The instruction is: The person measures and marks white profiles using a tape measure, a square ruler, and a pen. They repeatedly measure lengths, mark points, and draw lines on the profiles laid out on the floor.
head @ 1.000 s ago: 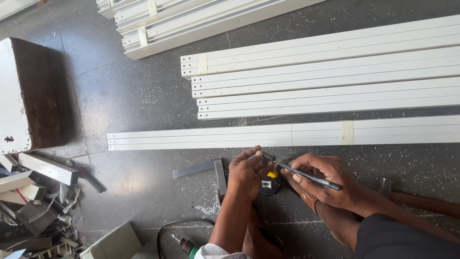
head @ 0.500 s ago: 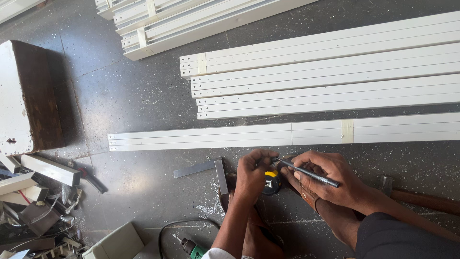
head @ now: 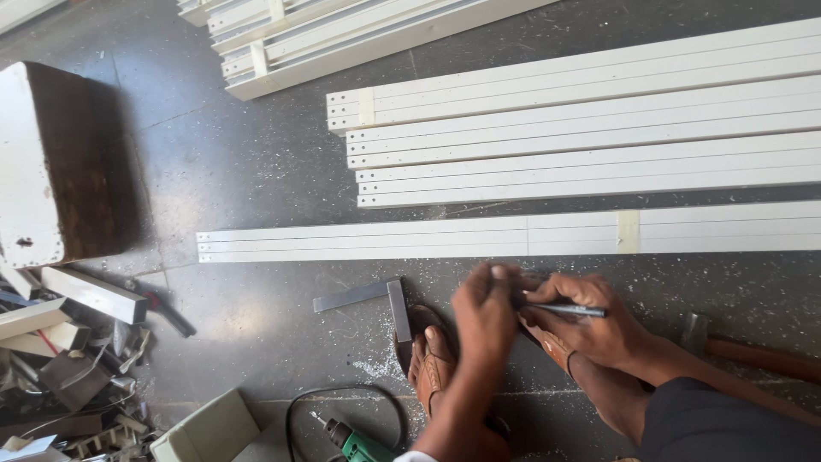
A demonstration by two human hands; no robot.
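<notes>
My right hand (head: pixel 599 329) grips a dark pen (head: pixel 566 310), held level and pointing left. My left hand (head: pixel 484 312) is blurred, with curled fingers right against the pen's tip; what lies under it is hidden. Both hands hover low over the dark floor, above my sandalled feet (head: pixel 432 364). A long white profile strip (head: pixel 445 237) with a tape band lies just beyond the hands. A metal try square (head: pixel 376 297) rests on the floor to the left of my left hand.
Stacks of white profiles (head: pixel 599 128) lie further back. A dark wooden block (head: pixel 68 162) and a scrap pile (head: pixel 60 376) sit at the left. A green drill (head: pixel 355 443) with a black cable, a pale box (head: pixel 205 428) and a hammer (head: pixel 735 346) lie near me.
My left hand has shifted right toward the pen and now covers the small yellow and black object seen between the hands earlier. The view has drifted slightly.
</notes>
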